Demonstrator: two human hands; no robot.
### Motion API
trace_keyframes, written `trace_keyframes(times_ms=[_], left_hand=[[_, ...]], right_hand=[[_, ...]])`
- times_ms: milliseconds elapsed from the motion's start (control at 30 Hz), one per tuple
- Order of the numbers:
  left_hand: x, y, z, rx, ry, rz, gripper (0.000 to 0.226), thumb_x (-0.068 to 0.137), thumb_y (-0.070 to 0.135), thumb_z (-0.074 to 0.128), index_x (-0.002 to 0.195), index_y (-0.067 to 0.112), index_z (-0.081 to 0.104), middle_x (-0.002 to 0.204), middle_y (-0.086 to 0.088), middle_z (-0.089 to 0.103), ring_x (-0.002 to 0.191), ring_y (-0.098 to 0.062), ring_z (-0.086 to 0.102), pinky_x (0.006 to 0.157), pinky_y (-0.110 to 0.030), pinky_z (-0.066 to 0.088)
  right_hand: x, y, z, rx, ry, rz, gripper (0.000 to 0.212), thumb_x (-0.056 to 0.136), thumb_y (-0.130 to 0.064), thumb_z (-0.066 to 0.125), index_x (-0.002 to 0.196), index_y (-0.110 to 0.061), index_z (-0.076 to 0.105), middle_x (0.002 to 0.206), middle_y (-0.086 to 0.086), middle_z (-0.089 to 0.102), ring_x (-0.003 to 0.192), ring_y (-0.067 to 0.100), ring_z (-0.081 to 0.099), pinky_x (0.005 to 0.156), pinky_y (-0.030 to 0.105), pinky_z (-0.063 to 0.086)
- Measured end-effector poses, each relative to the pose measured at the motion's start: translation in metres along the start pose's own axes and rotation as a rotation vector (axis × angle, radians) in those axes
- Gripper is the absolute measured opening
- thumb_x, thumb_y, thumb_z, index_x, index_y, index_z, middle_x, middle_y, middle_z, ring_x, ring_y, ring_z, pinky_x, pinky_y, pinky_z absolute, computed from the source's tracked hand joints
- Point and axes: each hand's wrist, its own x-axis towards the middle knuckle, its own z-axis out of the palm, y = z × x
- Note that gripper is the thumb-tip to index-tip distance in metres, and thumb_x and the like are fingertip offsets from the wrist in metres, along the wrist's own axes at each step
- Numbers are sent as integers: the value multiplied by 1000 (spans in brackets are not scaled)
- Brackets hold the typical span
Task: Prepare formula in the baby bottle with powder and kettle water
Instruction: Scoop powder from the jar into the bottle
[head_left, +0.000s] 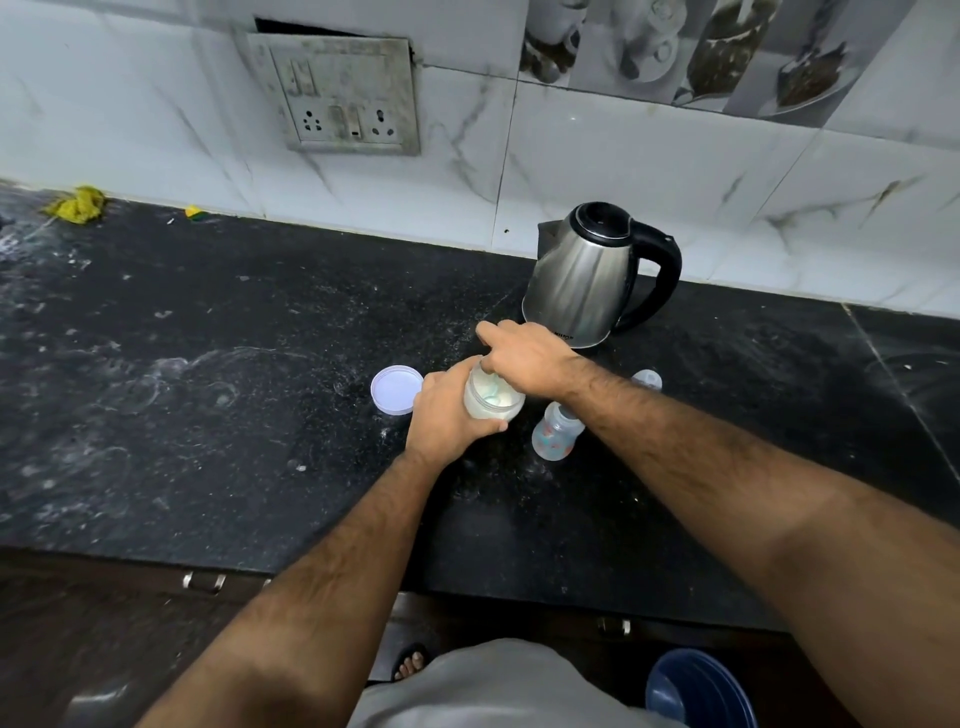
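Note:
My left hand (444, 413) grips the side of a clear powder jar (493, 399) standing open on the black counter (208, 389). White powder and a pale green scoop show inside the jar. The fingers of my right hand (530, 358) reach down into the jar's mouth; what they hold is hidden. The jar's white lid (396, 388) lies flat just left of my left hand. An open baby bottle (556, 432) stands upright right of the jar, under my right forearm. Its cap with teat (647, 379) rests behind my right wrist. The steel kettle (592, 278) stands behind the jar.
A switch and socket plate (337, 98) is set in the tiled wall behind. A yellow cloth (78, 204) and a small yellow sponge (194, 212) lie at the far left back. Drawer handles (204, 581) sit under the counter's front edge, and a blue bucket (696, 691) is on the floor.

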Motion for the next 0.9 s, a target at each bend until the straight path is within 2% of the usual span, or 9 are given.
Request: trace_keyframes(times_ms=[100, 167, 267, 333, 400, 533, 733, 900], left_hand=[[-1, 0, 0, 29, -9, 2, 78, 58, 39, 87, 124, 44, 47, 99, 26, 57, 108, -12, 46, 95, -41, 46], [-1, -2, 1, 46, -18, -3, 82, 56, 42, 86, 126, 46, 44, 101, 27, 56, 114, -17, 48, 96, -43, 45], [0, -1, 1, 61, -14, 3, 81, 57, 41, 86, 126, 45, 45, 99, 28, 53, 115, -21, 49, 96, -45, 44], [-1, 2, 0, 70, -8, -3, 80, 58, 38, 87, 126, 42, 46, 97, 28, 50, 115, -22, 47, 97, -44, 42], [-2, 2, 1, 69, -1, -11, 81, 58, 40, 86, 127, 44, 45, 100, 27, 51, 115, -21, 48, 96, -42, 42], [-1, 0, 3, 48, 9, -46, 83, 57, 44, 85, 128, 46, 43, 104, 27, 53, 116, -18, 49, 98, -41, 41], [0, 0, 7, 34, 17, -87, 84, 55, 51, 83, 130, 45, 44, 116, 24, 61, 116, -15, 50, 99, -43, 41], [-1, 5, 9, 53, 21, -86, 84, 55, 55, 81, 129, 48, 42, 115, 25, 62, 114, -15, 50, 97, -40, 41]], right_hand=[[-3, 4, 5, -131, 22, -81, 25, 97, -16, 49, 116, -3, 59, 114, 13, 55, 94, 31, 52, 71, 38, 37], [-4, 6, 7, -225, 36, -149, 21, 93, -15, 55, 109, -9, 68, 113, 9, 53, 99, 30, 51, 66, 37, 35], [-6, 7, 2, -252, 60, -181, 15, 85, -14, 61, 93, -15, 74, 107, 5, 52, 96, 26, 48, 62, 35, 31], [-10, 6, -2, -217, 128, -152, 15, 84, -14, 60, 90, -14, 74, 103, 5, 54, 95, 26, 49, 63, 36, 36], [-13, 5, -2, -191, 161, -97, 16, 87, -15, 57, 93, -14, 72, 101, 4, 57, 95, 26, 52, 63, 36, 41], [-18, -4, -2, -109, 111, 59, 19, 87, -15, 53, 97, -17, 69, 95, 2, 64, 89, 26, 63, 60, 34, 41], [-18, -14, 2, 218, 138, 468, 19, 81, -9, 59, 91, -19, 71, 91, 4, 70, 87, 28, 66, 71, 36, 54], [-14, -22, 5, 216, 120, 560, 21, 85, -12, 61, 102, -18, 71, 100, 7, 70, 94, 28, 67, 67, 33, 48]])
